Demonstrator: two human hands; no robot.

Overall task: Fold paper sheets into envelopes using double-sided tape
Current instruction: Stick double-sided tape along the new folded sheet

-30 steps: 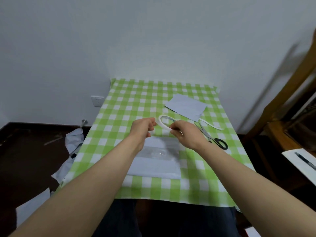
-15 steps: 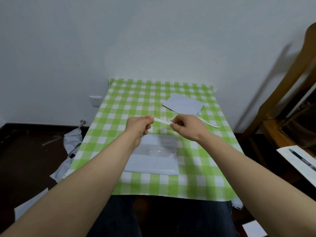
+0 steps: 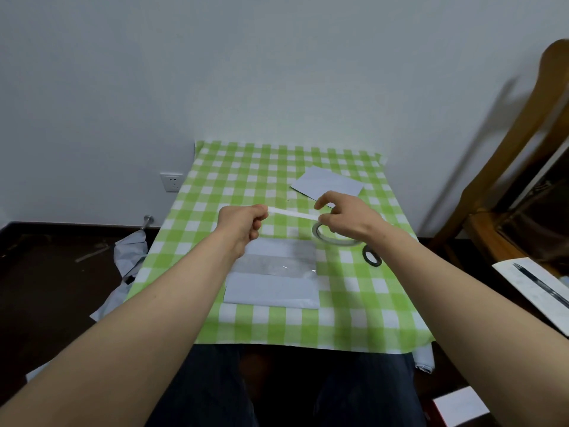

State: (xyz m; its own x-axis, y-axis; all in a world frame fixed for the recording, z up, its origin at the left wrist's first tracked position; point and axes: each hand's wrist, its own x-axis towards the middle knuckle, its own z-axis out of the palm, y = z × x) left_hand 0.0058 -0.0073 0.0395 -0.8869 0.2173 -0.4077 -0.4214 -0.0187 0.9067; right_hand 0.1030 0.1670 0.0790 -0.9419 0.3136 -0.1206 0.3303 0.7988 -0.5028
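Tape strip (image 3: 292, 213) spanning taut between both hands, above worktop (image 3: 234, 167). Left hand (image 3: 243, 221) pinching strip's left end, fingers curled. Right hand (image 3: 346, 218) holding tape roll (image 3: 334, 240), thumb pressing strip's other end, index finger lifting clear. Folded paper sheet (image 3: 272, 289) lying just below hands. Second paper piece (image 3: 326, 186) lying beyond right hand. Scissors handle (image 3: 371, 256) showing beside right wrist.

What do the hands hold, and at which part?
A double-sided tape strip: the left hand pinches its free end, the right hand pinches the end near the tape roll.
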